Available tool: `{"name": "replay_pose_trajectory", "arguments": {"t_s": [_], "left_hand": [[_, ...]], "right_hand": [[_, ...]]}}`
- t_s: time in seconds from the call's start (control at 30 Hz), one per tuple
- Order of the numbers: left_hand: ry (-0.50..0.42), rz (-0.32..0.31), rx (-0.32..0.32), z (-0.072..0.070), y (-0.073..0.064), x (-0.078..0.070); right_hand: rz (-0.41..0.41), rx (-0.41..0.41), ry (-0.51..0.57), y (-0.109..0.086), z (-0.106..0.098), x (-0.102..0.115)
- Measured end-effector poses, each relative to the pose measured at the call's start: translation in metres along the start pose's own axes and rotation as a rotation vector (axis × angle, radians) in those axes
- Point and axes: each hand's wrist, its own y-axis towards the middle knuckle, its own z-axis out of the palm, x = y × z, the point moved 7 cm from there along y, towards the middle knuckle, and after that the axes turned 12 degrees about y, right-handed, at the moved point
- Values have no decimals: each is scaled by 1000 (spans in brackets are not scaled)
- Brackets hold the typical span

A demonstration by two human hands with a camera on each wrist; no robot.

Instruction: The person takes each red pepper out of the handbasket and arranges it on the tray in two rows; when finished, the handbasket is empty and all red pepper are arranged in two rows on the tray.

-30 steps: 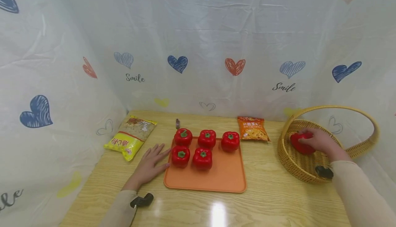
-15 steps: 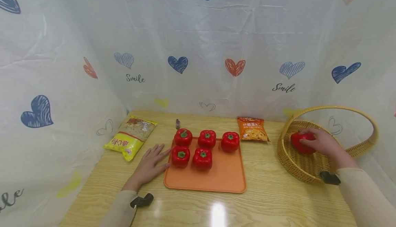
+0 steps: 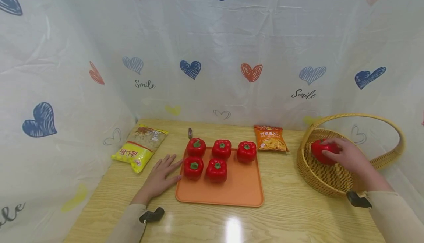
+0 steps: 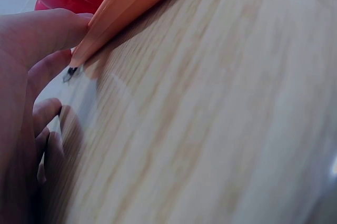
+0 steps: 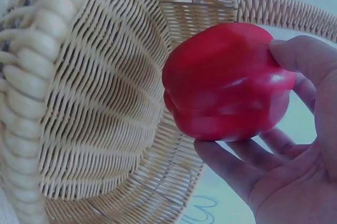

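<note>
My right hand (image 3: 349, 156) is inside the wicker basket (image 3: 309, 176), thumb and fingers around a red bell pepper (image 3: 319, 152). In the right wrist view the thumb presses one side of this bell pepper (image 5: 224, 87) and the fingers lie along the other, with woven wall behind. My left hand (image 3: 158, 178) rests flat on the table with spread fingers. Its thumb and index finger touch the left rim of the orange tray (image 3: 236, 189). Several more red bell peppers with green stems, such as the front one (image 3: 216, 171), stand on that tray.
Left of the tray lies a yellow food bag (image 3: 140, 147). An orange snack packet (image 3: 271, 138) is behind the tray on the right, and a small dark object (image 3: 190, 132) sits behind the peppers. The basket's tall handle (image 3: 356, 114) arches over its opening.
My right wrist has shifted right and toward me, while the bell pepper in that hand has tilted more upright within the basket. The left hand and the tray have stayed put.
</note>
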Motion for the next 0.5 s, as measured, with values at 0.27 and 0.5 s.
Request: {"name": "replay_pose_trajectory", "arguments": {"t_s": [0.27, 0.5], "left_hand": [[1, 2, 2, 0, 0, -1], [-3, 13, -10, -2, 0, -2]], "right_hand": [[53, -19, 57, -13, 2, 1], [8, -100, 41, -22, 1, 9]]}}
